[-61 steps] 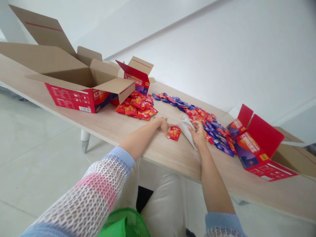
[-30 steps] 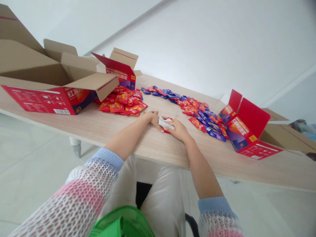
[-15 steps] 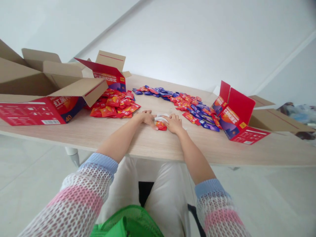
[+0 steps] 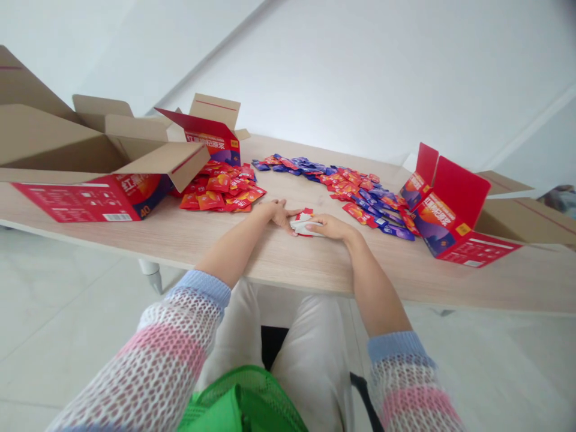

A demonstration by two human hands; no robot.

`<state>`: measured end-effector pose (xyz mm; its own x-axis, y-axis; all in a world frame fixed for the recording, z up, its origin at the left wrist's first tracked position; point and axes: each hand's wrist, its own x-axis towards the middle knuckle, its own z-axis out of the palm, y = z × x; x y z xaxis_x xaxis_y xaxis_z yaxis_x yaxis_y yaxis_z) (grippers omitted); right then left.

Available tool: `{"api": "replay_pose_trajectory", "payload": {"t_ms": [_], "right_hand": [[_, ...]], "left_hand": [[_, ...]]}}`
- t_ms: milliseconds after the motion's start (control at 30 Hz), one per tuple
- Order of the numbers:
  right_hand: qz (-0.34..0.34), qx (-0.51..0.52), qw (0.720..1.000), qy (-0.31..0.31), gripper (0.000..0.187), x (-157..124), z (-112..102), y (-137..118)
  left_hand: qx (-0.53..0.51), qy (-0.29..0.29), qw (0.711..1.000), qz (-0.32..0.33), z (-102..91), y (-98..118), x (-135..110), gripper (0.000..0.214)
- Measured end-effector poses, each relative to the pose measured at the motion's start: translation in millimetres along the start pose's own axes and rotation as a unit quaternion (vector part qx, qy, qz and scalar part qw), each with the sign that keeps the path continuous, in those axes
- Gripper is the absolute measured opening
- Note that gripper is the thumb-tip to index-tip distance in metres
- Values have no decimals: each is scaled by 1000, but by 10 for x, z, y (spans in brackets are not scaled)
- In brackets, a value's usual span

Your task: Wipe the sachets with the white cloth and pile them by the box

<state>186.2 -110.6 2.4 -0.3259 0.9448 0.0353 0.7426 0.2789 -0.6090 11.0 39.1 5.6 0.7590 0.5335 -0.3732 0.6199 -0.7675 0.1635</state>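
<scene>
A red sachet (image 4: 307, 211) lies flat on the table between my hands, mostly covered by a folded white tissue (image 4: 306, 227). My right hand (image 4: 332, 227) grips the tissue and presses it over the sachet. At the sachet's left edge rests my left hand (image 4: 281, 216), its thumb and fingers spread and touching that edge. Beyond my left hand is a heap of red sachets (image 4: 225, 189). A curved row of red and purple sachets (image 4: 355, 187) runs from the back of the table down toward the right.
Open cartons stand around the work area: a large carton (image 4: 99, 195) at the left, a smaller red carton (image 4: 211, 141) behind the heap, and another red carton (image 4: 450, 222) at the right. The wooden table (image 4: 288, 264) meets a white wall (image 4: 342, 72). A green mesh item (image 4: 243, 402) lies at my lap.
My right hand has drawn the white tissue toward me over the sachet, so more of its top edge shows. My left hand stays at its left side. The view has shifted slightly.
</scene>
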Motion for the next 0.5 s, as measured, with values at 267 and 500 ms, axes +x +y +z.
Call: {"api": "replay_pose_trajectory", "payload": {"t_ms": [267,500], "right_hand": [[44,86,994,-43,52,-42,-19,66],[110,23,994,2,54,-110,-108,195]], "left_hand": [[-1,-14,1000,9,11,-60,62,131],[23,-21,999,13,10,-62,49,131]]}}
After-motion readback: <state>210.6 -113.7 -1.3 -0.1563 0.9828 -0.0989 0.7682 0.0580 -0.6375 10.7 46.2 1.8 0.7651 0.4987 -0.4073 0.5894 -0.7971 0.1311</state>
